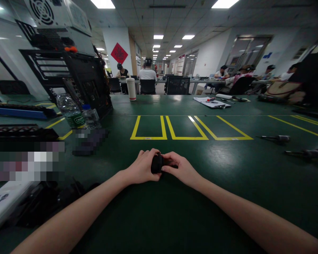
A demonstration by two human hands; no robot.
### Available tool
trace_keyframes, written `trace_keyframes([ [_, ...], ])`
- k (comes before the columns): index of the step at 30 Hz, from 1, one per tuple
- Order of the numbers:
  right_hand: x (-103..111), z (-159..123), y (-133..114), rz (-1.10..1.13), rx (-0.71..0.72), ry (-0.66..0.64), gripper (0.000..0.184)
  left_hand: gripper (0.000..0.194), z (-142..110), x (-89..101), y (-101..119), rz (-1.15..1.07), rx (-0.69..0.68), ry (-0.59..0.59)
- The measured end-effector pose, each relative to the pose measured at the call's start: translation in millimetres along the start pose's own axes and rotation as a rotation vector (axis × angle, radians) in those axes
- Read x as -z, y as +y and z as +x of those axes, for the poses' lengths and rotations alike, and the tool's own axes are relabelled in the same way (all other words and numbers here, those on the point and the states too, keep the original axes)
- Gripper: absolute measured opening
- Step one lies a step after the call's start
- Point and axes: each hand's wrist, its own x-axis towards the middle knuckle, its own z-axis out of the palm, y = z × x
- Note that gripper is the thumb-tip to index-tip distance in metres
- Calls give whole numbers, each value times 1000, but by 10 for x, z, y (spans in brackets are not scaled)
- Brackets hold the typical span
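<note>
Both hands meet over the green table (pixel 148 225), just in front of the yellow tape outlines. My left hand (pixel 144 167) is wrapped round a small black block-shaped object (pixel 156 163), whose exact kind I cannot make out. From the other side, my right hand (pixel 181 168) pinches at the object's right end with thumb and fingers. Part of the object is hidden by the fingers.
At left stand an opened computer case (pixel 88 83), a large clear bottle (pixel 69 107) and a smaller bottle (pixel 90 118). A white cup (pixel 131 89) and a clipboard (pixel 211 102) lie farther back. Two screwdrivers (pixel 277 138) are at right. People sit at desks beyond.
</note>
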Motion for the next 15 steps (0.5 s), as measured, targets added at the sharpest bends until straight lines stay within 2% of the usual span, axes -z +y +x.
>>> trace_keyframes([
  [7, -13, -17, -6, -10, 26, -17, 30, 52, -21, 99, 71, -11, -20, -52],
  [10, -23, -41, -12, -58, 66, -20, 31, 54, -16, 47, 30, 8, -43, -27],
  [13, -30, -62, -24, -93, 86, -16, 34, 59, -2, -28, -23, 45, -36, 48],
  [15, -32, -67, -39, -80, 87, -23, 34, 58, 4, -53, -40, 43, -34, 43],
])
